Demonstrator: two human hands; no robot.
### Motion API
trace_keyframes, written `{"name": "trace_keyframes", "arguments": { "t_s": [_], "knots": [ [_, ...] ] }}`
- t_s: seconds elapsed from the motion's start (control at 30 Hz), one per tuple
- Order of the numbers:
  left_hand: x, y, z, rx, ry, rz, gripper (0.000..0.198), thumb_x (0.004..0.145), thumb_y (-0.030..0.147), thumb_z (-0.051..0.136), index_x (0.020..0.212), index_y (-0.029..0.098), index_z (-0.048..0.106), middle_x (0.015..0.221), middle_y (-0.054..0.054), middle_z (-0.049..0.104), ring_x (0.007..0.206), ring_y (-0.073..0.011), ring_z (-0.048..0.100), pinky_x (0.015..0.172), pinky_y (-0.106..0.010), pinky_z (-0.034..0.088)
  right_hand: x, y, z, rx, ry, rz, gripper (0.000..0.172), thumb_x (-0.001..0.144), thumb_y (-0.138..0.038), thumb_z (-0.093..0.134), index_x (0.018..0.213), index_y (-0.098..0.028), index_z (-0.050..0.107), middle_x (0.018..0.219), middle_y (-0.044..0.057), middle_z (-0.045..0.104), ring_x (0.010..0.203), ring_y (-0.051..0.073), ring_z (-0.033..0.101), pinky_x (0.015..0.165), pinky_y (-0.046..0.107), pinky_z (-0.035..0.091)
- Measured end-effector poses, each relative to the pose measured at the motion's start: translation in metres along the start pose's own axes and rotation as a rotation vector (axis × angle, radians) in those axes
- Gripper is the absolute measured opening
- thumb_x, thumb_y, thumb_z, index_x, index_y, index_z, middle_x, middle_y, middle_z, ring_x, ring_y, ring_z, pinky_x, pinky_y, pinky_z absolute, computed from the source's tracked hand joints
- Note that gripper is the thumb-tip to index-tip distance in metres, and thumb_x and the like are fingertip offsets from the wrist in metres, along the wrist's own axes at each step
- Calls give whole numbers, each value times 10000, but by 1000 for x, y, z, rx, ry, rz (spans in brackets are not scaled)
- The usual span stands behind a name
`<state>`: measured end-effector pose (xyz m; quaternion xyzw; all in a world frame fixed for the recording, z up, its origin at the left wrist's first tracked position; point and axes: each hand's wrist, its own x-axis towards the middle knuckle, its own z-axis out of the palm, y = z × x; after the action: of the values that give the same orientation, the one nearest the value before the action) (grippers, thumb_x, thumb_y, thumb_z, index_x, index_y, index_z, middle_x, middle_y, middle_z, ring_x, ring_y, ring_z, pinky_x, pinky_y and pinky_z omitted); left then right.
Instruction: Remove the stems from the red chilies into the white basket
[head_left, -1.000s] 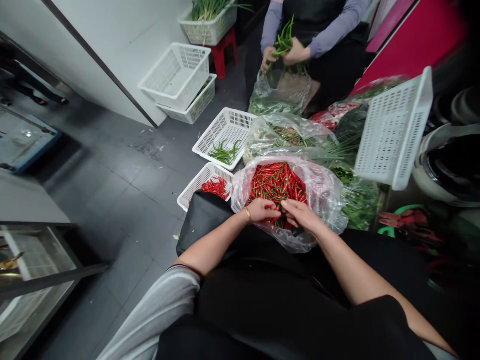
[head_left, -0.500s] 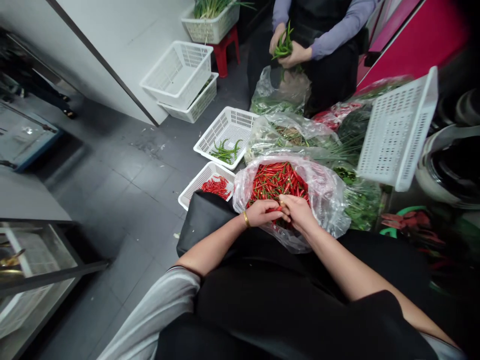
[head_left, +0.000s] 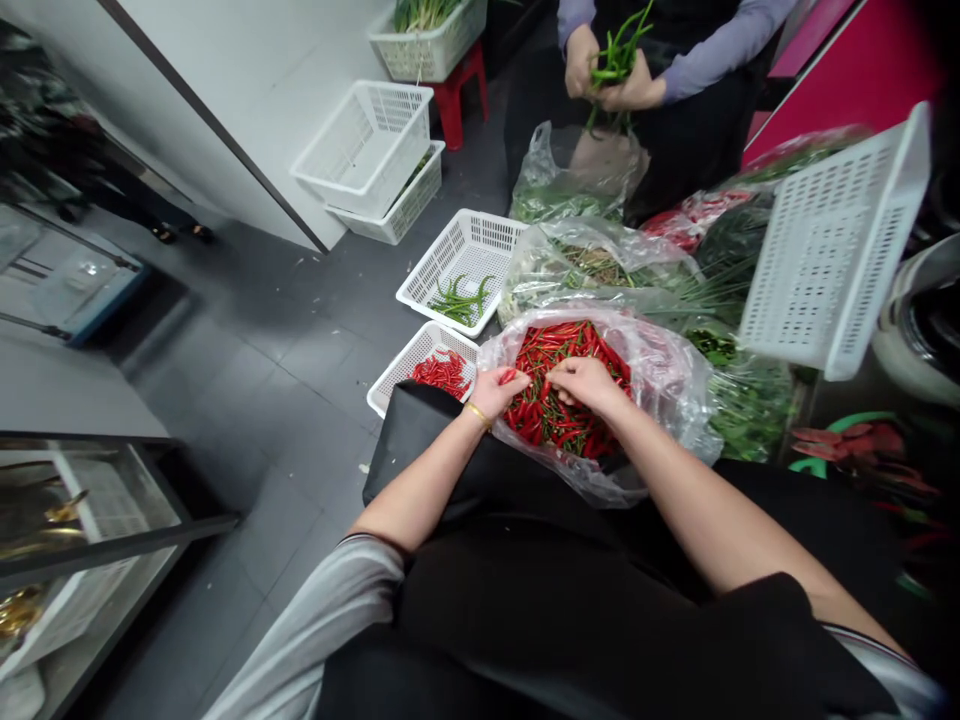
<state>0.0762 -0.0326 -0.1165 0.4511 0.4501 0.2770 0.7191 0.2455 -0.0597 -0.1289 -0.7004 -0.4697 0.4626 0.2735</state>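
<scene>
A clear plastic bag (head_left: 679,385) full of red chili peppers (head_left: 559,342) with green stems stands open in front of my lap. Over its left side, my left hand (head_left: 493,392), with a gold bangle at the wrist, is closed on a red chili pepper (head_left: 510,376). My right hand (head_left: 589,383) hovers over the middle of the pile, thumb and finger pinched at a red chili pepper (head_left: 547,386). The fingertips of the two hands are a short way apart. Beside my left knee, a small white basket (head_left: 382,393) holds red chilies without visible stems (head_left: 442,374).
Behind it, a white basket (head_left: 416,290) holds green peppers (head_left: 461,300). Bags of greens (head_left: 750,405) lie to the right, below a tilted white basket (head_left: 817,260). Opposite, a person's hands (head_left: 634,88) hold green peppers. Stacked baskets (head_left: 360,150) stand by the wall.
My hands have moved apart: the left shifted left toward the small basket, the right rose slightly over the chilies. The view shifted, and the other person's green peppers moved up.
</scene>
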Motion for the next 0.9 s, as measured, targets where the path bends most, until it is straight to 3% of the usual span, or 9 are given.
{"name": "trace_keyframes", "arguments": {
  "t_s": [0.1, 0.2, 0.27, 0.37, 0.47, 0.63, 0.7, 0.8, 0.9],
  "knots": [
    [7, -6, 13, 110, -106, -15, 343, 572, 341, 802, 667, 121, 558, 510, 82, 445, 473, -15, 351, 487, -184, 235, -13, -8, -9, 115, -14, -48, 121, 761, -293, 580, 721, -178, 577, 553, 23, 600, 481, 147, 554, 506, 264, 452],
    [7, -3, 19, 70, -136, -145, 370, 602, 349, 792, 591, 138, 488, 438, 91, 364, 394, -10, 282, 424, -188, 168, -26, -18, -8, -196, 212, -347, 121, 783, -286, 560, 739, -178, 593, 723, 76, 648, 681, 195, 612, 648, 300, 477],
    [3, 5, 14, -13, -172, -237, 319, 665, 365, 744, 635, 141, 519, 404, 107, 278, 343, -11, 201, 387, -192, 101, -29, -18, -3, -400, 333, -444, 180, 836, -319, 522, 811, -171, 621, 885, 117, 662, 831, 225, 618, 735, 316, 468],
    [-3, 17, -2, -177, -217, -261, 237, 733, 340, 641, 672, 126, 560, 428, 105, 221, 338, -14, 159, 366, -177, 67, -24, -11, 10, -605, 240, -270, 354, 875, -488, 490, 837, -172, 646, 886, 135, 668, 835, 247, 625, 708, 325, 456],
    [-5, 22, -14, -277, -184, -204, 221, 741, 294, 547, 599, 127, 512, 486, 51, 345, 367, -29, 274, 350, -164, 150, -13, -1, 23, -717, 60, -69, 400, 833, -554, 529, 718, -189, 644, 795, 113, 673, 767, 237, 628, 630, 306, 426],
    [-5, 20, -11, -249, -137, -140, 201, 724, 238, 507, 562, 135, 449, 676, -47, 573, 529, -80, 507, 478, -207, 431, 3, 8, 7, -441, 92, -94, 239, 768, -371, 594, 600, -201, 600, 626, 10, 623, 607, 147, 562, 576, 254, 384],
    [-4, 19, -5, -211, -122, -161, 150, 723, 231, 521, 618, 139, 465, 614, -10, 543, 457, -61, 445, 424, -183, 361, 6, 11, -10, -295, 176, -145, 265, 744, -394, 606, 569, -199, 572, 553, -10, 576, 545, 131, 516, 551, 252, 373],
    [1, 16, 5, -109, -80, -147, 87, 732, 218, 563, 722, 150, 511, 452, 94, 342, 346, -24, 220, 378, -160, 167, 9, 16, -31, -210, 256, -143, 269, 714, -399, 624, 552, -196, 553, 502, -14, 544, 506, 123, 477, 512, 252, 351],
    [9, 16, 16, 31, -13, -31, 107, 697, 169, 639, 770, 135, 569, 476, 88, 416, 413, -24, 320, 451, -162, 265, 9, 19, -41, -157, 183, -47, 230, 698, -370, 635, 574, -185, 578, 470, -10, 535, 463, 118, 463, 480, 248, 347]
  ]
}}
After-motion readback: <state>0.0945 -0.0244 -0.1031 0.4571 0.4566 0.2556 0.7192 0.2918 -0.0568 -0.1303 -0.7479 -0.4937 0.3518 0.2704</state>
